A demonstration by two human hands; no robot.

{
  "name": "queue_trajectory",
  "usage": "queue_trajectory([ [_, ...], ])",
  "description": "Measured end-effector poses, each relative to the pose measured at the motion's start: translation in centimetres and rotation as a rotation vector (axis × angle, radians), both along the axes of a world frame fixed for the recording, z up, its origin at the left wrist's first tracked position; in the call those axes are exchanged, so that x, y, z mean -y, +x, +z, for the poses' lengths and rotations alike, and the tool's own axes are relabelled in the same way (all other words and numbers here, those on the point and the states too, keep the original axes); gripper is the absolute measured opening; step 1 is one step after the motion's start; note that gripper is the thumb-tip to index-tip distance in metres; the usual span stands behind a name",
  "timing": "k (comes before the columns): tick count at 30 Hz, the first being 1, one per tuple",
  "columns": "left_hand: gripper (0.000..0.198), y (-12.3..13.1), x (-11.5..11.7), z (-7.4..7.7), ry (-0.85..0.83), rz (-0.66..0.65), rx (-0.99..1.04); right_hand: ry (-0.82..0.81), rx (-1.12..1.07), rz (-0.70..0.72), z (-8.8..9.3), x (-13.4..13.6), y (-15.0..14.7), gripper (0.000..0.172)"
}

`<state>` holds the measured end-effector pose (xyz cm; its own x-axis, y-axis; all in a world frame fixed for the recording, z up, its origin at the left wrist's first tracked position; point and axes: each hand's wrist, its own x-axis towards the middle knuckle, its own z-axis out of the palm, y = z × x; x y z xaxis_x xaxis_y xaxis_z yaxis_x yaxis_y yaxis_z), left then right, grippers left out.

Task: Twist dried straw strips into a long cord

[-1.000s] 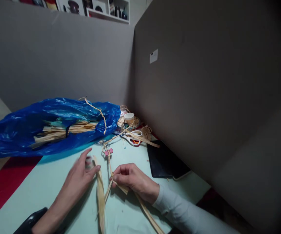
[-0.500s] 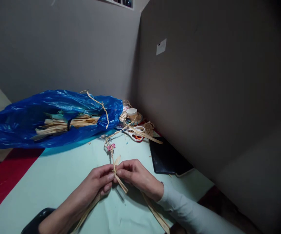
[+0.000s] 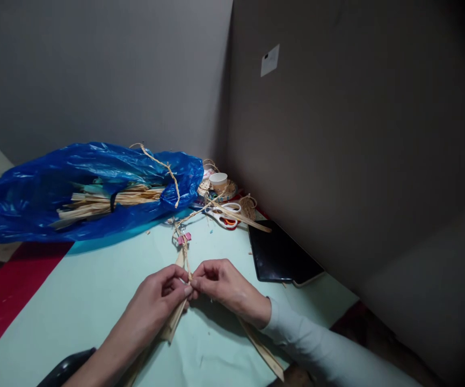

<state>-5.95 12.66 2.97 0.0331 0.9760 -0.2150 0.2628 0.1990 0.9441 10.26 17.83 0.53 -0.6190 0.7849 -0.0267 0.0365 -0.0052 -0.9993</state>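
My left hand (image 3: 158, 302) and my right hand (image 3: 221, 286) meet over the pale green table top (image 3: 75, 290), both pinching thin tan straw strips (image 3: 176, 322). The strips run from a twisted straw cord (image 3: 184, 251) with a small pink clip (image 3: 184, 238) toward me, one strip trailing off under my right wrist (image 3: 262, 352). Fingers of both hands are closed on the strips where they join the cord.
A blue plastic bag (image 3: 75, 188) holding a bundle of straw lies at the back left. White-handled scissors (image 3: 224, 216), a small white cup (image 3: 218, 180) and woven pieces sit in the corner. A dark tablet (image 3: 283, 258) lies right. Grey partition walls close the back and right.
My left hand moved right from the loose strip to meet my right hand, and both now pinch the strips at the cord. The camera view tilted downward.
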Motion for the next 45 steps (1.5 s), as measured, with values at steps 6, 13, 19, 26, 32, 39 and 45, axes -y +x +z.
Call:
queue_trajectory([
  [6, 0.022, -0.9, 0.1, 0.4, 0.024, -0.042, -0.111, -0.011, 0.006, -0.024, 0.2, 0.1, 0.1, 0.008],
  [13, 0.017, 0.0, 0.4, 0.0, 0.153, -0.019, -0.258, -0.011, -0.015, 0.021, 0.5, 0.1, 0.2, 0.014],
  [19, 0.018, 1.0, 0.8, 0.9, 0.243, 0.03, -0.429, 0.009, -0.052, 0.016, 0.3, 0.0, 0.0, 0.023],
  [26, 0.022, -3.8, -0.6, 1.3, 0.204, 0.089, -0.476, -0.035, 0.014, -0.034, 0.1, 0.1, -0.2, 0.017],
  [32, 0.016, -7.3, -0.2, 0.8, 0.448, 0.122, -0.731, -0.113, -0.046, -0.054, 0.5, 0.2, -0.1, 0.016],
  [39, 0.038, -7.1, 2.3, 0.0, 0.585, -0.458, -0.726, -0.215, -0.096, -0.045, 1.0, 0.1, 0.3, 0.024],
  [45, 0.024, -7.5, 4.4, -0.9, 0.561, -0.188, -0.409, -0.233, -0.116, -0.062, 0.9, 0.1, 0.2, 0.021],
])
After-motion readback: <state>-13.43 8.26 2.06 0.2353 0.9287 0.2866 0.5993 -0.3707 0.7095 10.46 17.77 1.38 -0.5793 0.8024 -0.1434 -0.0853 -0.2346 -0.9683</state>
